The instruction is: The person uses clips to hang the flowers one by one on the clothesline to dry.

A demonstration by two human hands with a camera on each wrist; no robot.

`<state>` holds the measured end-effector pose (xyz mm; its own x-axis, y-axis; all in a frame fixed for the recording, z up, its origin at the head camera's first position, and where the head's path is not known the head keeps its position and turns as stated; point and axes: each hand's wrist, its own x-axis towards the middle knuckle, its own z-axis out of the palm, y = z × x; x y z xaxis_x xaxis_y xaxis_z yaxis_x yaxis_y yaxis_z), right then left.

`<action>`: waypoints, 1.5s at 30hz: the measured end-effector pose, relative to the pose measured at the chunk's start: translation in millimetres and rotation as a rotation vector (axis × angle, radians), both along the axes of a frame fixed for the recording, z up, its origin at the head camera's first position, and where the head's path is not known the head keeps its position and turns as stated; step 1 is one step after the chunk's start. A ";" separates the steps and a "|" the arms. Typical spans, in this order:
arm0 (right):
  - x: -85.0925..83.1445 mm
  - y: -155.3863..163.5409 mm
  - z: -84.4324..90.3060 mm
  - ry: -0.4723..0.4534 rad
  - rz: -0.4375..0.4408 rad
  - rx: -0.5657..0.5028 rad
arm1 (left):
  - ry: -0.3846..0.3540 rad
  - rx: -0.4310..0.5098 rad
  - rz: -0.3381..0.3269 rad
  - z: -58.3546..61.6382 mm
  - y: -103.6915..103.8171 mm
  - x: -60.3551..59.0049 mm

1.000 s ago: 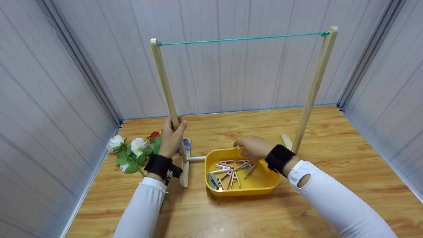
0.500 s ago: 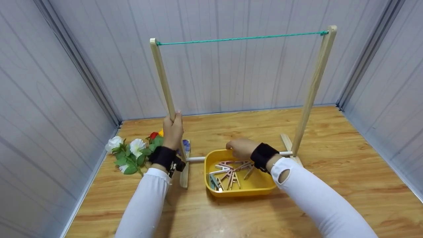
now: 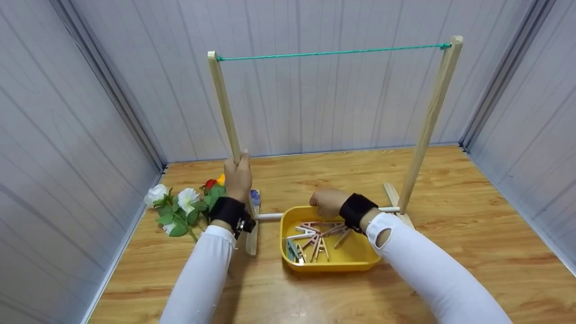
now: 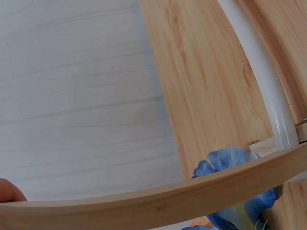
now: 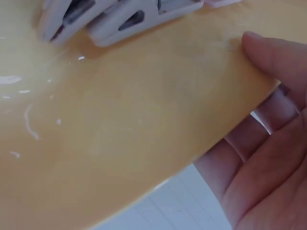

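Observation:
My left hand (image 3: 238,177) grips the left wooden post (image 3: 223,103) of an upright frame with a green cord (image 3: 333,53) strung across its top. One fingertip (image 4: 9,190) shows at the edge of the left wrist view, against the post. At the far rim of a yellow plastic basin (image 3: 333,267), my right hand (image 3: 330,201) holds the wall. The right wrist view has the thumb (image 5: 273,57) on the inside of that wall and the other fingers outside, under it. Several clothespins (image 3: 320,247), pink, white and green, lie in the basin.
A white crossbar (image 3: 270,216) joins the posts low down, behind the basin. The right post (image 3: 429,126) stands on a wooden foot. Artificial flowers (image 3: 186,198), white, red, yellow and blue, lie around the left post's base. Walls enclose the wooden surface (image 3: 288,301).
My right hand has moved left along the far rim and taken hold of it. The basin has shifted slightly towards me. My left hand has closed more fully around the post.

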<state>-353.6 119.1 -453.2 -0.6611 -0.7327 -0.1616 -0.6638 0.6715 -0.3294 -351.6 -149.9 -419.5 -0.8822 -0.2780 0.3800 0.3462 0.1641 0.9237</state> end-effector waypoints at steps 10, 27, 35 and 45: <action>1.1 8.1 5.3 -0.047 -0.003 0.104 | -0.015 0.010 -0.020 0.0 -0.2 0.2; 5.4 67.3 29.2 -0.087 -0.024 0.065 | 0.000 0.019 -0.022 -4.9 -0.7 -4.5; 14.5 102.3 35.3 -0.087 -0.069 0.064 | 0.012 0.021 -0.018 -5.6 -0.1 -6.8; 27.5 142.4 39.5 -0.061 -0.086 0.025 | 0.012 0.026 -0.035 -3.0 0.2 -6.0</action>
<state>-326.1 261.5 -413.8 -0.7095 -0.6691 -0.2211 -0.5828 0.7336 -0.3496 -357.5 -149.6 -422.5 -0.8869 -0.2567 0.3841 0.3628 0.1278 0.9231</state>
